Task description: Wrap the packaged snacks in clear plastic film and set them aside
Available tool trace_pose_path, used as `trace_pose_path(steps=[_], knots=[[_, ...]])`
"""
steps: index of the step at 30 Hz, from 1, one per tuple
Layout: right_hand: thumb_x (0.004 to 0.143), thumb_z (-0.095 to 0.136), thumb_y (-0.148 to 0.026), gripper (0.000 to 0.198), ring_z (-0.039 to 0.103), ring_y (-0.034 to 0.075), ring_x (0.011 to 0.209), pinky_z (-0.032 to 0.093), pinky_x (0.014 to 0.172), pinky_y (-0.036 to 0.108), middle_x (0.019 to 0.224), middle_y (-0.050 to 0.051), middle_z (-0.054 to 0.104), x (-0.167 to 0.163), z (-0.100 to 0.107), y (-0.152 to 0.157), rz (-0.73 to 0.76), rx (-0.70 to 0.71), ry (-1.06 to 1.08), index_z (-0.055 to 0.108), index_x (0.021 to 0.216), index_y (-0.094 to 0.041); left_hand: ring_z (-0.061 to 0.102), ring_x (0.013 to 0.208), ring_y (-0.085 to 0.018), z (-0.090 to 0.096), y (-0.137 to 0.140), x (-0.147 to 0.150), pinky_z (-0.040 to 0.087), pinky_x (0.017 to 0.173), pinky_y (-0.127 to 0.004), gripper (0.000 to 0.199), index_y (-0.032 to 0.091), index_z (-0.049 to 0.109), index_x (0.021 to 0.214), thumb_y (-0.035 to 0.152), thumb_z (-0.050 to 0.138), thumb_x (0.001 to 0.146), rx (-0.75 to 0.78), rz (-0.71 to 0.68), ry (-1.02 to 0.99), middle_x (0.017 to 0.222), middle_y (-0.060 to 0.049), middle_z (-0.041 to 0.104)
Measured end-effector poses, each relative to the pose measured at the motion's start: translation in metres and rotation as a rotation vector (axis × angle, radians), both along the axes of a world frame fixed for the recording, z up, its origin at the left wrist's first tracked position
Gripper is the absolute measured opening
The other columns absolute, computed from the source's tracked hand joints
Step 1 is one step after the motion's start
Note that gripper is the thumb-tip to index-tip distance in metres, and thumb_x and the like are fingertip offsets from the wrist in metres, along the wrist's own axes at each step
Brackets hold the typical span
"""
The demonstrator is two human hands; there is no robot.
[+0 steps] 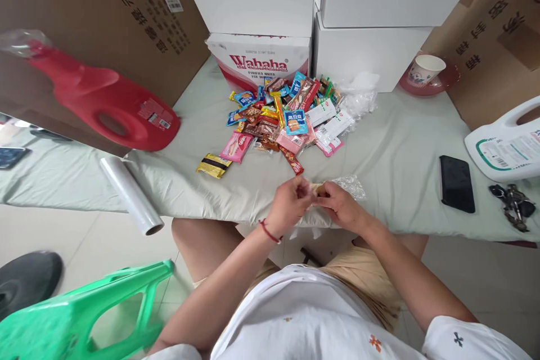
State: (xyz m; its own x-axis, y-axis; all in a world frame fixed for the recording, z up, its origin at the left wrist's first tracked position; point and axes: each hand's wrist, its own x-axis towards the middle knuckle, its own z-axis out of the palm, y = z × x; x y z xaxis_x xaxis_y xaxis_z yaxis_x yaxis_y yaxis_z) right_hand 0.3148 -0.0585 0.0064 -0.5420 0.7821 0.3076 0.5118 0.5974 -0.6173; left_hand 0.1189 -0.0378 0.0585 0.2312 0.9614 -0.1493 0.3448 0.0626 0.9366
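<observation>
At the near edge of the cloth-covered table my left hand (292,201) and my right hand (340,206) meet, fingers pinched together. Between them shows a small tan and whitish piece (315,186), mostly hidden by my fingers; its kind cannot be made out. A crinkled clear plastic wrapper (350,185) lies just beyond my right hand. Ahead of both hands spreads a heap of wrapped snacks (270,118) in blue, brown, red, pink and white packs. Nearest my left hand are a red snack packet (292,160) and a yellow and black packet (214,165).
Behind the heap stands a Wahaha carton (264,59) among white boxes. On the left are a red jug (109,101) and a plastic film roll (130,196); on the right, a black phone (457,183), keys (513,205) and a white jug (506,143). A green stool (97,304) stands below left.
</observation>
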Motion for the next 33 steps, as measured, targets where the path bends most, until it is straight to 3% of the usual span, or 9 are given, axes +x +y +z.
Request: trace_pose_path(steps=[4,9,12,15,18,21,25,28,33], knots=[[0.098,0.052,-0.017,0.039,0.057,0.022,0.1,0.053,0.09,0.042,0.109,0.009,0.06,0.005,0.012,-0.007,0.008,-0.061,0.058,0.07,0.129,-0.031,0.064,0.081,-0.016,-0.008,-0.003,0.019,0.049,0.075,-0.027,0.026,0.018,0.072,0.082,0.025,0.049,0.093,0.145,-0.078,0.073,0.083,-0.003,0.068],[0.101,0.054,-0.027,0.03,0.048,0.026,0.139,0.043,0.113,0.048,0.139,0.008,0.062,0.043,0.038,-0.02,0.081,-0.178,0.213,0.072,0.124,-0.032,0.066,0.092,-0.018,-0.026,-0.003,0.008,0.053,0.085,-0.031,0.037,0.018,0.077,0.106,0.007,0.046,0.088,0.347,-0.185,0.202,0.102,-0.008,0.068],[0.103,0.049,-0.036,0.029,0.056,0.026,0.128,0.044,0.111,0.048,0.128,0.008,0.067,0.068,0.034,-0.014,-0.389,-0.101,0.31,0.07,0.123,-0.031,0.064,0.098,-0.02,-0.029,-0.009,0.009,0.053,0.086,-0.033,0.036,0.019,0.075,0.111,0.008,0.046,0.091,0.455,-0.26,0.328,0.106,-0.009,0.067],[0.099,0.05,-0.05,0.042,0.058,0.031,0.12,0.041,0.11,0.055,0.12,0.012,0.068,0.077,0.014,0.002,-0.754,-0.066,0.108,0.067,0.128,-0.024,0.061,0.102,-0.023,-0.024,-0.017,0.016,0.053,0.087,-0.036,0.03,0.02,0.071,0.114,0.016,0.048,0.096,0.523,-0.303,0.478,0.109,-0.01,0.065],[0.09,0.061,-0.055,0.042,0.05,0.036,0.126,0.036,0.112,0.056,0.113,0.014,0.069,0.069,-0.003,0.014,-0.708,-0.154,-0.1,0.074,0.11,-0.021,0.058,0.103,-0.026,-0.019,-0.021,0.02,0.054,0.085,-0.039,0.031,0.019,0.068,0.12,0.018,0.049,0.095,0.555,-0.362,0.595,0.113,-0.011,0.063],[0.085,0.066,-0.049,0.027,0.049,0.034,0.126,0.039,0.11,0.051,0.112,0.012,0.068,0.059,-0.003,0.015,-0.655,-0.226,-0.017,0.072,0.089,-0.023,0.057,0.106,-0.027,-0.019,-0.022,0.017,0.054,0.085,-0.04,0.039,0.019,0.066,0.125,0.013,0.05,0.09,0.575,-0.398,0.637,0.118,-0.011,0.062],[0.089,0.058,-0.052,0.031,0.062,0.023,0.097,0.049,0.087,0.036,0.105,0.006,0.069,0.053,0.012,0.01,-0.636,-0.405,0.232,0.066,0.095,-0.023,0.057,0.108,-0.026,-0.024,-0.021,0.01,0.055,0.086,-0.039,0.047,0.021,0.066,0.128,0.009,0.05,0.085,0.573,-0.397,0.59,0.121,-0.011,0.061],[0.084,0.062,-0.06,0.042,0.059,0.02,0.078,0.046,0.074,0.031,0.088,0.003,0.068,0.051,0.017,0.006,-0.737,-0.495,0.098,0.064,0.103,-0.022,0.057,0.108,-0.026,-0.027,-0.021,0.008,0.055,0.087,-0.039,0.051,0.021,0.068,0.127,0.008,0.05,0.082,0.56,-0.38,0.554,0.12,-0.011,0.06],[0.084,0.062,-0.057,0.038,0.042,0.014,0.058,0.032,0.056,0.026,0.06,-0.005,0.046,0.043,0.016,-0.003,-0.708,-0.579,0.112,0.054,0.071,-0.022,0.056,0.109,-0.027,-0.027,-0.022,0.01,0.055,0.087,-0.041,0.052,0.022,0.066,0.13,0.006,0.05,0.083,0.567,-0.384,0.607,0.123,-0.011,0.06]])
